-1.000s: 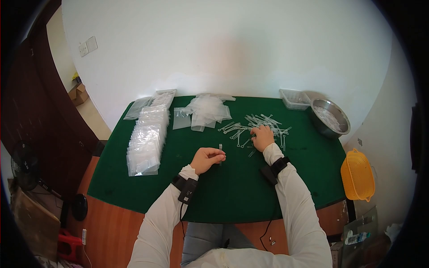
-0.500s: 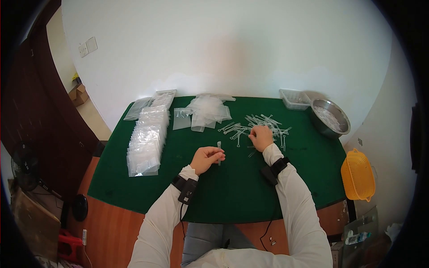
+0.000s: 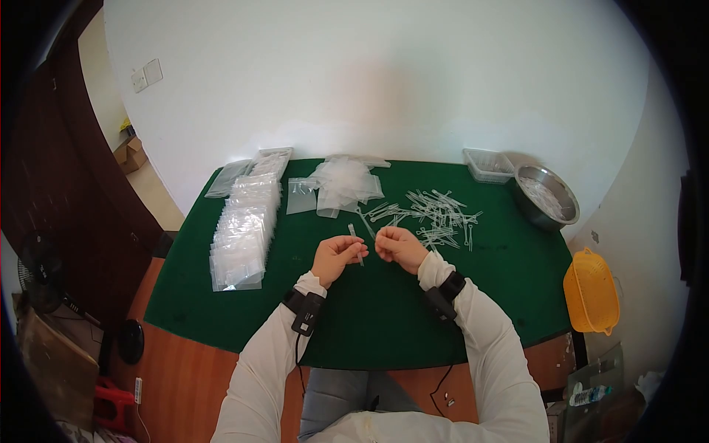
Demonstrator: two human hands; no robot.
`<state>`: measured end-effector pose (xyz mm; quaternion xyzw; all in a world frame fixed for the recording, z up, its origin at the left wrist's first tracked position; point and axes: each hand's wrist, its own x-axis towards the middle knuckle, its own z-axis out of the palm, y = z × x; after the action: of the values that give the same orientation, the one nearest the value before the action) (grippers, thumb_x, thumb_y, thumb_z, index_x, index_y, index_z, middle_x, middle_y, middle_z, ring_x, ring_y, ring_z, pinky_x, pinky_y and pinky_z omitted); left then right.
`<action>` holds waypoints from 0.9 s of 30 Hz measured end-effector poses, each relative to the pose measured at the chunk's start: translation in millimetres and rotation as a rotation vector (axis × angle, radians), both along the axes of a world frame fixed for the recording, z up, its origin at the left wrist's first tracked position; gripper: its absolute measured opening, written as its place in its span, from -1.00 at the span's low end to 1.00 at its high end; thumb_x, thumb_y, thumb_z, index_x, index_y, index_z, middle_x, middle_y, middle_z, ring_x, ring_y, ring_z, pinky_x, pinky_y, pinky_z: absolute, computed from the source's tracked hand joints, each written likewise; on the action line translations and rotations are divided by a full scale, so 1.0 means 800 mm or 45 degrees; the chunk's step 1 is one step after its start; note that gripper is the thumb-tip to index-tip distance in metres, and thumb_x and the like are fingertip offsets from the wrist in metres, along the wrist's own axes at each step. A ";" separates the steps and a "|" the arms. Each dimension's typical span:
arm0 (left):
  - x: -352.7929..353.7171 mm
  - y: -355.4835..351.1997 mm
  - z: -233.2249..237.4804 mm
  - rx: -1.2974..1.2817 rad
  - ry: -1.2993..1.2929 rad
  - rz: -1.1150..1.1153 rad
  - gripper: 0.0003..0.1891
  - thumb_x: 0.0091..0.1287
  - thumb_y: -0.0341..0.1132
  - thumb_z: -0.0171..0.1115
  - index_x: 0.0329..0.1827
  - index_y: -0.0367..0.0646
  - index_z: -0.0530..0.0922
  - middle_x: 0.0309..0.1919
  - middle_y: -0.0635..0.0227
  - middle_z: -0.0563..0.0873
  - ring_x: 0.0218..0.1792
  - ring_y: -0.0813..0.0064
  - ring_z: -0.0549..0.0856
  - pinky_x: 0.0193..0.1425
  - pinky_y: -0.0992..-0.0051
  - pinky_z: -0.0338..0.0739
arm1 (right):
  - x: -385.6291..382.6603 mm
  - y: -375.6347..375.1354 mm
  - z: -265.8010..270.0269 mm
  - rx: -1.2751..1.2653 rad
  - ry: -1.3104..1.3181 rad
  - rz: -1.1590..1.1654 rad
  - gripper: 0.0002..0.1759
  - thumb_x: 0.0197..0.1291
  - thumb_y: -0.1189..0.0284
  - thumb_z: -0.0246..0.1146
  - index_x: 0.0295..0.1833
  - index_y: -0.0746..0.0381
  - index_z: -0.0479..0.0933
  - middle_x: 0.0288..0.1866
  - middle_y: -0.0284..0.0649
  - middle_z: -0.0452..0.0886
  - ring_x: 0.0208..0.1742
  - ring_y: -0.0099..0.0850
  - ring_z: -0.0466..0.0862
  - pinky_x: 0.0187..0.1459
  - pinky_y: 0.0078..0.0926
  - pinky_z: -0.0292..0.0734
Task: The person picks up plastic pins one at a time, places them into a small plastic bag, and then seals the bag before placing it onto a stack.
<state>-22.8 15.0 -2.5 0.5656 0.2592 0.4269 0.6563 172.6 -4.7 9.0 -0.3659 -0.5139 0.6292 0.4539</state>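
Note:
My left hand (image 3: 337,257) is closed on a small bundle of thin clear plastic sticks (image 3: 352,231), held nearly upright between thumb and fingers. Close beside it, my right hand (image 3: 401,247) pinches one clear plastic stick with a small ring at its end (image 3: 362,217). That stick slants up to the left, towards the top of the bundle, and the two hands are slightly apart. Behind my right hand, a loose pile of similar clear sticks (image 3: 439,207) lies on the green tabletop (image 3: 384,325).
Left on the table is a long overlapping row of filled clear bags (image 3: 244,229). Flat zip bags (image 3: 341,181) lie at the back middle. A clear plastic tray (image 3: 487,165) and a metal bowl (image 3: 548,199) stand back right. A yellow basket (image 3: 591,292) is beyond the right edge.
My right hand has come from the pile leftwards and nearer to my left hand, bringing one ringed stick. The bundle in my left hand is tilted slightly more to the left.

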 end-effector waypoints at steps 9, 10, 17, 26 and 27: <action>-0.004 -0.004 0.011 -0.059 -0.110 0.013 -0.76 0.27 -0.35 0.09 -0.09 -0.33 0.47 -0.23 0.23 0.62 -0.18 0.44 0.62 -0.07 0.49 0.53 | -0.018 -0.012 0.000 -0.154 0.120 0.092 -0.88 0.16 0.39 0.13 -0.36 0.20 0.40 -0.49 -0.39 0.47 -0.53 -0.64 0.41 -0.52 -0.77 0.25; -0.004 -0.004 0.011 -0.060 -0.109 0.012 -0.76 0.27 -0.35 0.09 -0.09 -0.33 0.47 -0.23 0.23 0.62 -0.18 0.44 0.62 -0.07 0.49 0.53 | -0.017 -0.012 0.001 -0.159 0.101 0.111 -0.88 0.17 0.40 0.13 -0.36 0.20 0.40 -0.49 -0.38 0.47 -0.53 -0.64 0.40 -0.51 -0.76 0.25; -0.001 -0.004 0.008 -0.015 -0.202 -0.035 -0.76 0.28 -0.36 0.08 -0.07 -0.34 0.47 -0.20 0.21 0.60 -0.15 0.44 0.61 -0.01 0.45 0.51 | -0.016 -0.012 0.000 -0.155 0.066 0.195 -0.89 0.16 0.42 0.14 -0.37 0.20 0.40 -0.50 -0.37 0.47 -0.55 -0.64 0.39 -0.52 -0.74 0.24; 0.001 -0.007 0.008 -0.042 -0.162 -0.061 -0.79 0.26 -0.41 0.10 -0.09 -0.32 0.50 -0.24 0.25 0.62 -0.19 0.48 0.62 -0.06 0.50 0.52 | -0.016 -0.012 0.001 -0.189 0.021 0.185 -0.87 0.12 0.40 0.19 -0.37 0.22 0.43 -0.50 -0.34 0.51 -0.61 -0.65 0.38 -0.57 -0.75 0.23; 0.001 -0.008 0.008 -0.031 -0.170 -0.063 -0.79 0.25 -0.42 0.11 -0.09 -0.32 0.50 -0.25 0.25 0.62 -0.19 0.48 0.62 -0.07 0.51 0.52 | -0.016 -0.012 0.001 -0.196 0.017 0.180 -0.87 0.12 0.40 0.19 -0.37 0.22 0.44 -0.50 -0.34 0.51 -0.60 -0.65 0.39 -0.57 -0.75 0.24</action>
<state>-22.2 8.9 4.1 0.5341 0.2059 0.4443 0.6892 159.7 -14.2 10.2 -0.3583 -0.4854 0.6999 0.3824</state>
